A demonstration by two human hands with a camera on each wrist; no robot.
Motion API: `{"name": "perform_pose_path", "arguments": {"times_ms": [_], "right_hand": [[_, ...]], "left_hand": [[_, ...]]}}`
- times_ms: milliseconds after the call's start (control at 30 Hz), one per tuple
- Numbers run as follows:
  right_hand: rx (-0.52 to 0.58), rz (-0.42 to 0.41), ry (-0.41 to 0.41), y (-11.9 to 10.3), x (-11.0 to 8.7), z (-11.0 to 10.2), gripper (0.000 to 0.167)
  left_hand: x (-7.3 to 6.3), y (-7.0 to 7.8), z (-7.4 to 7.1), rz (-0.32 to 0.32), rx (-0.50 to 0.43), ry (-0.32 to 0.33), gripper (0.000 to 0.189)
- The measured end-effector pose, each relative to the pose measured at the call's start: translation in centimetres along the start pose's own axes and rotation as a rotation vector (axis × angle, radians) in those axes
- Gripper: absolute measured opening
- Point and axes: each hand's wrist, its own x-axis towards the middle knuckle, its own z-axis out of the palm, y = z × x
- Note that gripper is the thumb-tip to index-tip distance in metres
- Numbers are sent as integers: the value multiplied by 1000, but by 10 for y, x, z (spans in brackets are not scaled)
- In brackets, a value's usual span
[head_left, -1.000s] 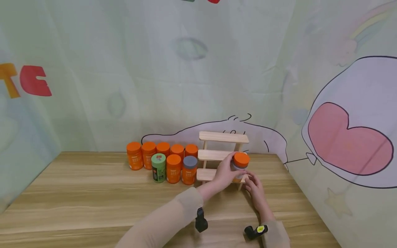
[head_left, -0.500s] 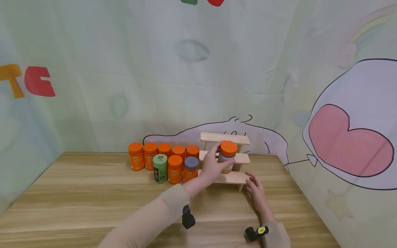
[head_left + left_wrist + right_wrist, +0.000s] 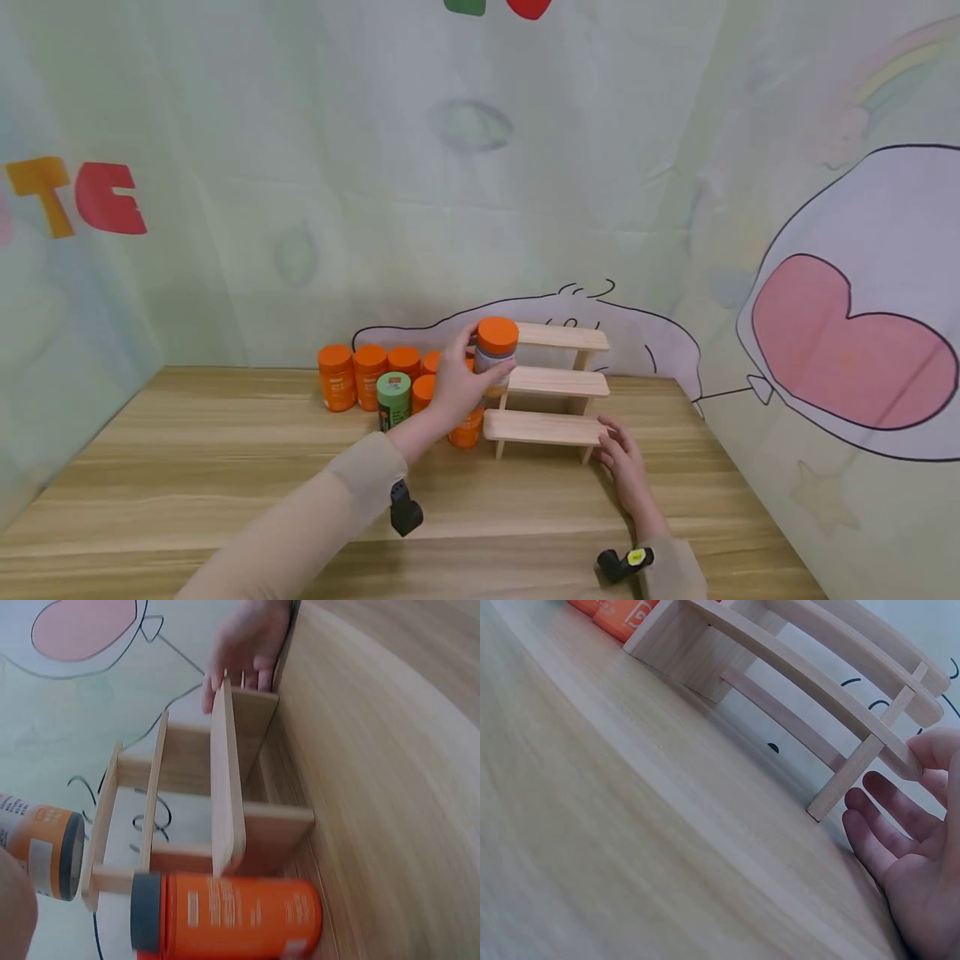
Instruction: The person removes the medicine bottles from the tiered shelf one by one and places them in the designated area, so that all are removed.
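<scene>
My left hand (image 3: 453,387) grips an orange-lidded jar (image 3: 497,337) with a whitish label, held upright in the air by the left end of a three-tier wooden shelf (image 3: 557,428). In the left wrist view the jar's dark lower end (image 3: 70,856) shows. Behind this hand, an orange jar (image 3: 467,430) stands beside the shelf; its grey lid (image 3: 146,913) appears in the left wrist view. My right hand (image 3: 626,471) touches the right end of the lowest tier, its other fingers (image 3: 889,825) loosely bent below the board.
Left of the shelf stand several orange jars (image 3: 337,383) in a back row. A green jar (image 3: 393,392) and another orange jar (image 3: 423,387) stand before them. The wooden table (image 3: 262,475) meets a printed cloth backdrop (image 3: 337,208) behind and on the right.
My left hand has carried the jar leftward and upward from the shelf's lowest right end to its left end. My right hand stays at the shelf's right end; the view shifts slightly.
</scene>
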Motion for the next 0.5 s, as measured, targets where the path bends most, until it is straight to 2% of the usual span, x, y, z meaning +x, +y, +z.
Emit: {"name": "perform_pose_path", "arguments": {"times_ms": [233, 500], "right_hand": [[-5, 0, 7, 0, 1, 0, 45], [-11, 11, 0, -1, 0, 0, 45]], "left_hand": [[4, -15, -44, 28, 72, 121, 66], [4, -29, -89, -16, 138, 146, 67]]}}
